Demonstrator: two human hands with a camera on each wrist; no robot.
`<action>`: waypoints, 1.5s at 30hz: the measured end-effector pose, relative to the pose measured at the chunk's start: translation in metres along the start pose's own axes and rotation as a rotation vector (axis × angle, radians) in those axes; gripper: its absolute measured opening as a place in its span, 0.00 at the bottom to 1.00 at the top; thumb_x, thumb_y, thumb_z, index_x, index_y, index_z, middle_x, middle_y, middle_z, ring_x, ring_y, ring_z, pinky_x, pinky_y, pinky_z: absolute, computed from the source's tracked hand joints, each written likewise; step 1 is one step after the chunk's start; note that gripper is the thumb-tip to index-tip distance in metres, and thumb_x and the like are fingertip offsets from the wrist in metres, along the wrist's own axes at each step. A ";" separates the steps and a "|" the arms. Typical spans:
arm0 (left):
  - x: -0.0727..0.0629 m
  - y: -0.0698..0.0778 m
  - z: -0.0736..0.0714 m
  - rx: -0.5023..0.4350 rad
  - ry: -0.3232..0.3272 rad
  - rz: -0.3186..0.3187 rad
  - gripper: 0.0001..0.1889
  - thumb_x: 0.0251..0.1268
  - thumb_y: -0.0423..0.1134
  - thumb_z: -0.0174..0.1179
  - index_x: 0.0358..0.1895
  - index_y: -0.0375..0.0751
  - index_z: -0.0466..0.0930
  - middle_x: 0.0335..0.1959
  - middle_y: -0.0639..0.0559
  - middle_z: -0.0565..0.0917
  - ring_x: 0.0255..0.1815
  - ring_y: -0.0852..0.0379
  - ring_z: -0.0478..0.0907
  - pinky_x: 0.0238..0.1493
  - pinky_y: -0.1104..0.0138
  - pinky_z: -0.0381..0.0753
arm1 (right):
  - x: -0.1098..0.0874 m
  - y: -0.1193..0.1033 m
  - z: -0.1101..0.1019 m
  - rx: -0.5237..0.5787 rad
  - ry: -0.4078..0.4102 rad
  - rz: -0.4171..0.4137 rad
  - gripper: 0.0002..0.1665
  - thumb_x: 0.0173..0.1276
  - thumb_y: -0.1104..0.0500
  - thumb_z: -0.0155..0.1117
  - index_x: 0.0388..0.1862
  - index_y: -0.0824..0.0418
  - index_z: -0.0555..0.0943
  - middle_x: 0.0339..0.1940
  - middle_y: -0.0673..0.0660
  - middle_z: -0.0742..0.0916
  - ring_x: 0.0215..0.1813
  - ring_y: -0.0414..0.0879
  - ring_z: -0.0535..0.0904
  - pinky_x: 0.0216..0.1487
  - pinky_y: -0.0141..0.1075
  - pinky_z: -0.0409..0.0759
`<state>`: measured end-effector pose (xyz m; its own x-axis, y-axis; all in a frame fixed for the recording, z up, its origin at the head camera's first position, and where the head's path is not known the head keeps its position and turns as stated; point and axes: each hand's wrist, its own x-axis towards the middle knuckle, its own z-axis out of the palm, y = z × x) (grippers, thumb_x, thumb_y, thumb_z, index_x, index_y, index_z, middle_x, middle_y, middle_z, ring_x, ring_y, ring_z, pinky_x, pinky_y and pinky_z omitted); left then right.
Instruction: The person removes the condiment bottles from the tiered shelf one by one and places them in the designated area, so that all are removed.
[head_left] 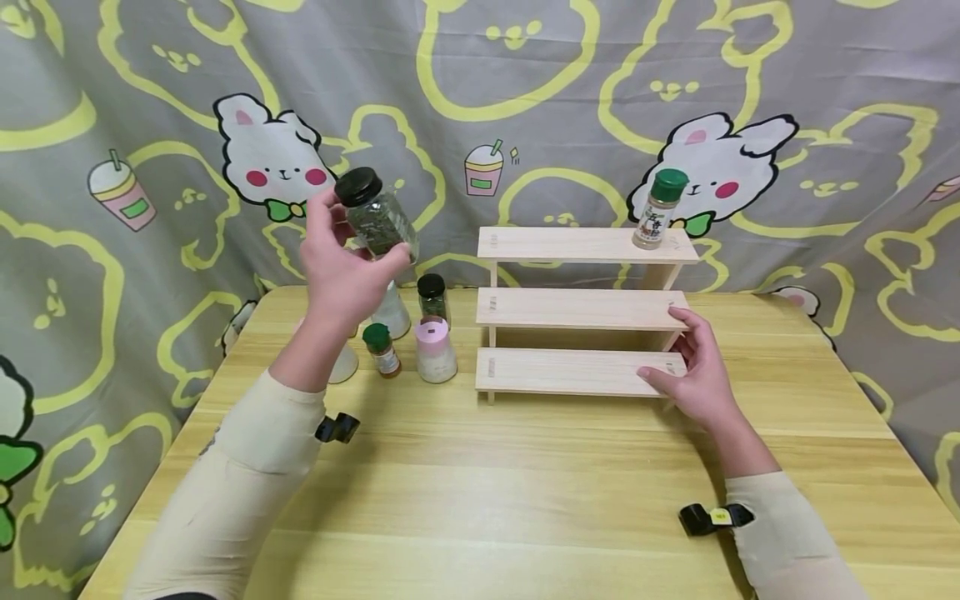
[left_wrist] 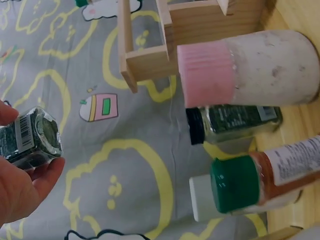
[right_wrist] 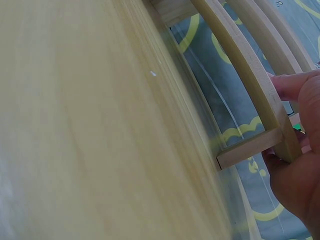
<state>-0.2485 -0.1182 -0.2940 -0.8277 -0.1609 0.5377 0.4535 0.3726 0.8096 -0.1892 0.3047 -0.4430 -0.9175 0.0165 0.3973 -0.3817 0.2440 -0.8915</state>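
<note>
My left hand (head_left: 341,271) grips a glass spice jar (head_left: 381,223) with a black lid and dark green dried herbs inside. It is raised above the table and tilted, lid to the upper left. In the left wrist view, the barcode side and base of that jar (left_wrist: 37,137) show between fingers and thumb. A three-tier wooden rack (head_left: 577,308) stands on the table. At its right end my right hand (head_left: 701,375) holds on, thumb over the lowest shelf and fingers at the middle one. A green-capped spice bottle (head_left: 652,212) stands on the top shelf's right end.
Left of the rack stand a pink-lidded jar (head_left: 437,354), a small green-capped bottle (head_left: 384,354), another black-lidded jar (head_left: 432,296) and a whitish container (head_left: 392,312). A round pale item (head_left: 343,367) is partly behind my left arm. A patterned curtain (head_left: 525,83) hangs behind the table (head_left: 480,492).
</note>
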 end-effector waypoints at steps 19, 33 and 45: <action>-0.029 -0.029 -0.046 0.006 0.085 -0.035 0.39 0.47 0.26 0.72 0.64 0.47 0.65 0.53 0.51 0.76 0.50 0.55 0.76 0.41 0.66 0.81 | 0.001 0.016 -0.002 -0.028 0.006 0.001 0.58 0.45 0.87 0.70 0.76 0.66 0.58 0.70 0.63 0.69 0.59 0.45 0.72 0.56 0.29 0.73; -0.047 -0.050 -0.072 0.100 0.123 -0.085 0.40 0.46 0.27 0.71 0.65 0.50 0.66 0.52 0.53 0.75 0.50 0.56 0.75 0.44 0.67 0.81 | 0.003 0.025 -0.006 -0.049 0.003 0.012 0.59 0.47 0.85 0.72 0.77 0.63 0.58 0.73 0.63 0.66 0.59 0.44 0.71 0.57 0.28 0.71; -0.069 -0.072 -0.089 0.185 0.127 -0.158 0.41 0.44 0.26 0.73 0.65 0.46 0.65 0.54 0.55 0.74 0.50 0.58 0.74 0.43 0.71 0.80 | 0.000 0.001 -0.001 -0.020 -0.008 0.004 0.57 0.47 0.86 0.70 0.75 0.66 0.59 0.70 0.64 0.68 0.57 0.44 0.72 0.55 0.28 0.72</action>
<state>-0.1946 -0.2157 -0.3684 -0.8301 -0.3388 0.4429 0.2444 0.4929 0.8351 -0.1900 0.3065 -0.4438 -0.9198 0.0102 0.3922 -0.3758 0.2636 -0.8884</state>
